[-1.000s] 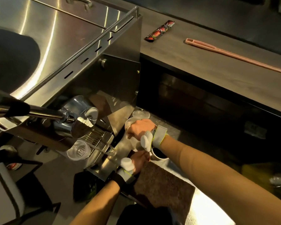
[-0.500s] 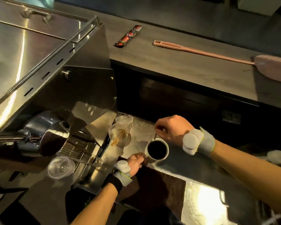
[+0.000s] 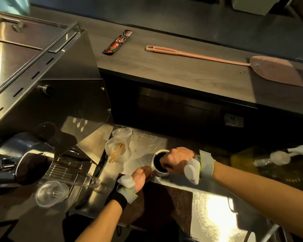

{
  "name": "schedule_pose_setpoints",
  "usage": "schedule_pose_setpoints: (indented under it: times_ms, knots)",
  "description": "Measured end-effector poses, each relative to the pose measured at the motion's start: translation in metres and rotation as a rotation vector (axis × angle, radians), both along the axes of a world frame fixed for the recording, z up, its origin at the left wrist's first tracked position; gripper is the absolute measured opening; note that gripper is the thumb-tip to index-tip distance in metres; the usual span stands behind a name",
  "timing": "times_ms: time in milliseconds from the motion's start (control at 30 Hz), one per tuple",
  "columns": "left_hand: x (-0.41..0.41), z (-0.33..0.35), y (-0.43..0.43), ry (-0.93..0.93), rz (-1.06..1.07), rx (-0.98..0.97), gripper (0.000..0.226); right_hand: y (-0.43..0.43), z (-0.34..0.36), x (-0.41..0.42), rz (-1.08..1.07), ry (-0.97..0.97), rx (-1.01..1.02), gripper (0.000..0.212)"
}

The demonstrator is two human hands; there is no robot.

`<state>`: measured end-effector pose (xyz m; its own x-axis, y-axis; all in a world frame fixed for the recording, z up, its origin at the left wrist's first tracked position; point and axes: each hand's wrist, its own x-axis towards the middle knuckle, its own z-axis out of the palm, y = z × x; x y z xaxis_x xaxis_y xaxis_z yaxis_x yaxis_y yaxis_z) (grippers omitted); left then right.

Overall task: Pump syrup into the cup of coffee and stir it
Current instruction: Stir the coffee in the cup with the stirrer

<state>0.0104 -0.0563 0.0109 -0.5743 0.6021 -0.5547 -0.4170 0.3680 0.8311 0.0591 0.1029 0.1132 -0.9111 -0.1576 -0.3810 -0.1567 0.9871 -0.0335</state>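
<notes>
A white cup of dark coffee (image 3: 158,163) stands on the steel counter. My left hand (image 3: 141,177) grips the cup's side or handle from the lower left. My right hand (image 3: 177,158) hovers over the cup's right rim, fingers closed around a thin stirrer that is mostly hidden and seems to dip into the coffee. A glass with wooden stir sticks (image 3: 117,151) stands left of the cup. A syrup bottle with a white pump (image 3: 280,157) lies in shadow at the far right.
The espresso machine (image 3: 42,81) fills the left, with a portafilter (image 3: 30,163) and drip tray. An empty plastic cup (image 3: 51,193) sits near the tray. A brown cloth (image 3: 164,205) lies in front of the cup. A pink fly swatter (image 3: 234,64) and a red sachet (image 3: 117,42) rest on the upper wooden counter.
My right hand drew a stirrer from the glass of sticks, swung right and came down over the cup. My left hand stayed on the cup. The view shifted to the right.
</notes>
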Motion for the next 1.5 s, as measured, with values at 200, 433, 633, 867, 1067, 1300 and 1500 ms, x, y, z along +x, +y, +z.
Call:
schedule_pose_setpoints:
  times_ms: [200,433,633,867,1067,1300,1500]
  knots:
    - [0.001,-0.007,-0.004,0.035,-0.013,0.019,0.04,-0.012,-0.015,-0.032,-0.001,0.126,0.06,0.014]
    - [-0.004,-0.023,-0.007,0.039,-0.069,-0.023,0.033,0.04,0.004,-0.034,-0.096,-0.017,0.097,0.022]
    - [-0.004,-0.025,-0.007,0.024,-0.065,-0.052,0.024,0.034,0.007,0.004,-0.015,-0.087,0.092,0.02]
    - [-0.005,-0.019,-0.006,0.057,-0.069,-0.032,0.037,-0.01,0.005,-0.027,0.001,-0.105,0.069,0.028]
    - [-0.007,-0.025,-0.005,0.052,-0.064,-0.094,0.037,0.02,-0.003,-0.045,-0.08,-0.061,0.146,0.025]
    - [-0.005,-0.022,-0.004,0.03,-0.053,-0.057,0.038,0.02,-0.004,-0.015,-0.084,-0.19,0.126,0.029]
    - [-0.005,-0.021,-0.005,0.058,-0.056,-0.05,0.04,-0.009,0.001,-0.029,-0.156,-0.02,0.059,0.023]
